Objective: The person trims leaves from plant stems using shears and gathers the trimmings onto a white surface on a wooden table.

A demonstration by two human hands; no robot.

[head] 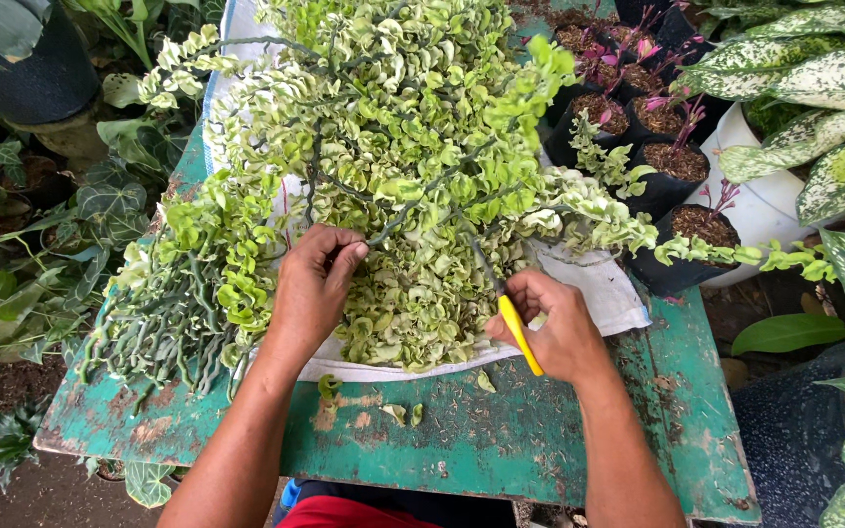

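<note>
Item: trailing plant (383, 127), curled leaves in pale green and cream, many long stems, spread flat over a white woven sack (603, 284) on a worn green bench (501, 440).

Left hand (313, 288): at the near-left edge of the plant, fingers pinched closed on one grey-green stem (398, 220) that runs up into the mass.

Right hand (552, 328): at the near-right edge of the plant, closed around a yellow-handled cutting tool (520, 334); the blade end is hidden under the leaves, so its kind cannot be told.

Left of the plant: a bundle of bare, wavy stems (163, 328), stripped of most leaves, hangs toward the bench edge.

Near side of the plant: a few loose leaves (398, 411) lie on the bare bench.

Far right of the plant: small black pots (662, 186) with pink-tinged seedlings, a white pot (765, 210), and large speckled leaves (833, 78).

State of work, as judged: only a few cut scraps show; the great bulk of the plant remains leafy and untrimmed, so most is left.
</note>
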